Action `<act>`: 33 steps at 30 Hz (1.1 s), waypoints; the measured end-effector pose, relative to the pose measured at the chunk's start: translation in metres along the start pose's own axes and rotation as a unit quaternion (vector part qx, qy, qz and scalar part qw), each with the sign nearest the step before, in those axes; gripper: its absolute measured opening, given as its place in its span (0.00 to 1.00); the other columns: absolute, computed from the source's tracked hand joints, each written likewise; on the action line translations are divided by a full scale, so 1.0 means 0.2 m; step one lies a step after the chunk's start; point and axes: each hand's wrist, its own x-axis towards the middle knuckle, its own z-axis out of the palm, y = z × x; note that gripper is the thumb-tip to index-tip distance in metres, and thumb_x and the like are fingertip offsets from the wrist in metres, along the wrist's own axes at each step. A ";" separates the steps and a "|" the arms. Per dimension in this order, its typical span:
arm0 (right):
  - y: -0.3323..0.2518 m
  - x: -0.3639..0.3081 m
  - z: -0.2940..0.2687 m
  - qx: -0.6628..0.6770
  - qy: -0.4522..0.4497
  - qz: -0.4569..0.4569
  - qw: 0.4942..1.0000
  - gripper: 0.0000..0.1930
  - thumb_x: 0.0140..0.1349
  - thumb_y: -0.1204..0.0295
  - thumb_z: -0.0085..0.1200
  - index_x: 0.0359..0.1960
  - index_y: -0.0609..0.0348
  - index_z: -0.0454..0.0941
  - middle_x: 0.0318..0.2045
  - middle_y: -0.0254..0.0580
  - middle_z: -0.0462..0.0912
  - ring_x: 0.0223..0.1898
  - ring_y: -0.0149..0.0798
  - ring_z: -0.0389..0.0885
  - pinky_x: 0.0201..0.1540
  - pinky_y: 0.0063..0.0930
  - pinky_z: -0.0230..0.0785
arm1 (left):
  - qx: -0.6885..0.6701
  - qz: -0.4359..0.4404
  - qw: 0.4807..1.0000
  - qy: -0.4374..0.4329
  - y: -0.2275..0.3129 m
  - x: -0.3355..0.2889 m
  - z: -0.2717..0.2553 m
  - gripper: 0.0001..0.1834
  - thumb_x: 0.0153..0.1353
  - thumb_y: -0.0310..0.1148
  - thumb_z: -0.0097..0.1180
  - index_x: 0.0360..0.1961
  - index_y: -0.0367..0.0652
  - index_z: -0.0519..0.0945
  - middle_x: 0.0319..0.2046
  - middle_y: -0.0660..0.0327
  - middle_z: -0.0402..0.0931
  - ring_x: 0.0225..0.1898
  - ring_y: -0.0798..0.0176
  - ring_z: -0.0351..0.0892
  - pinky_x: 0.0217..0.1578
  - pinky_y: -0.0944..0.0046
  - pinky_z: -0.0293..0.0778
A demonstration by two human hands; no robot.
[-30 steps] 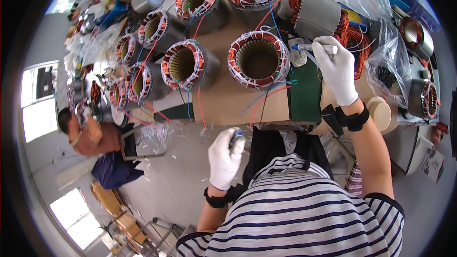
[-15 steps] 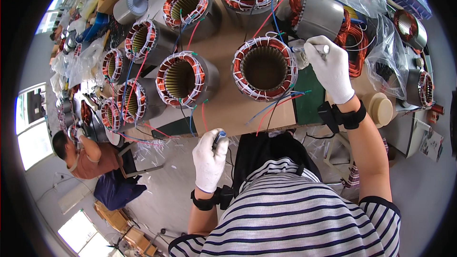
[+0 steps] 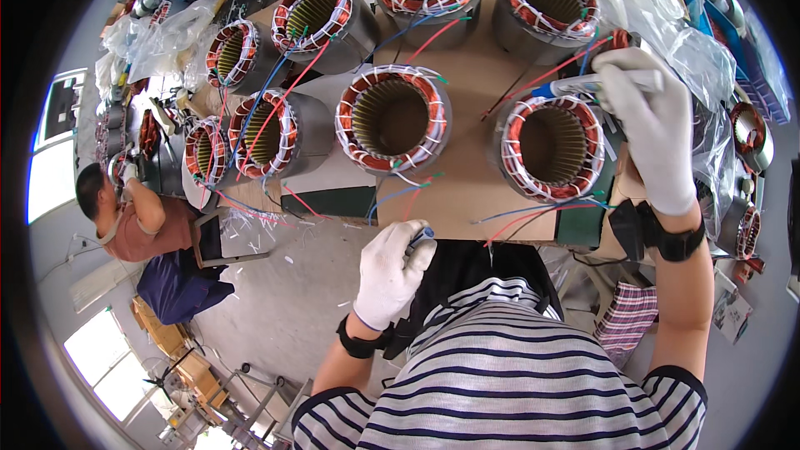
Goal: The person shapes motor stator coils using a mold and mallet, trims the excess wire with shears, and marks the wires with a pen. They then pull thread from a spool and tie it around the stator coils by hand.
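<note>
1. In the head view, the only one, the right hand (image 3: 654,121) has its fingers closed round a white marker (image 3: 600,84) with a blue end pointing left.
2. Compared with half a second ago, the marker has shifted from beside the front right stator (image 3: 509,143) to above that stator's far rim. Whether it touches the windings, I cannot tell. The shift makes this rim the part nearest the marker, so this stator looks like the piece being attended to.
3. The left hand (image 3: 386,277) stays low in front of the bench (image 3: 337,203), well apart from the right, its fingers curled round a small blue object (image 3: 423,235); most of that is hidden, so its kind is unclear.
4. The view has also swung: the stators sit further right in it than they did, so part of the apparent motion belongs to the camera.
5. The front right stator stands upright on brown cardboard (image 3: 467,175), near the bench's front edge, its red, blue and black leads (image 3: 533,215) trailing forward. Another wound stator (image 3: 440,117) stands to its left.
6. Far left, a co-worker (image 3: 137,217) sits with arms raised toward other parts.
</note>
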 end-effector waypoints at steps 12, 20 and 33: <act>0.18 0.16 0.23 -0.085 -0.076 0.096 0.989 0.08 0.59 0.73 0.53 0.32 0.67 0.77 0.20 0.33 0.77 0.23 0.21 0.72 0.28 0.18 0.65 | -0.021 0.016 0.999 -0.031 -0.26 0.20 -0.29 0.14 0.60 0.38 0.57 0.37 0.36 0.76 0.26 0.54 0.75 0.24 0.56 0.76 0.25 0.64 0.71; 0.18 0.17 0.26 -0.095 -0.086 0.126 0.984 0.08 0.58 0.73 0.53 0.33 0.67 0.78 0.21 0.36 0.79 0.23 0.23 0.73 0.28 0.20 0.67 | -0.035 -0.050 0.996 -0.064 -0.26 0.27 -0.30 0.16 0.62 0.40 0.54 0.38 0.35 0.76 0.26 0.55 0.74 0.26 0.60 0.75 0.31 0.66 0.71; -0.09 0.03 0.33 0.059 0.018 0.151 0.987 0.06 0.57 0.79 0.54 0.34 0.68 0.78 0.23 0.32 0.78 0.23 0.20 0.71 0.25 0.15 0.62 | -0.019 -0.064 0.996 -0.055 -0.24 0.32 -0.29 0.12 0.59 0.33 0.54 0.40 0.34 0.76 0.29 0.53 0.76 0.27 0.58 0.77 0.32 0.64 0.72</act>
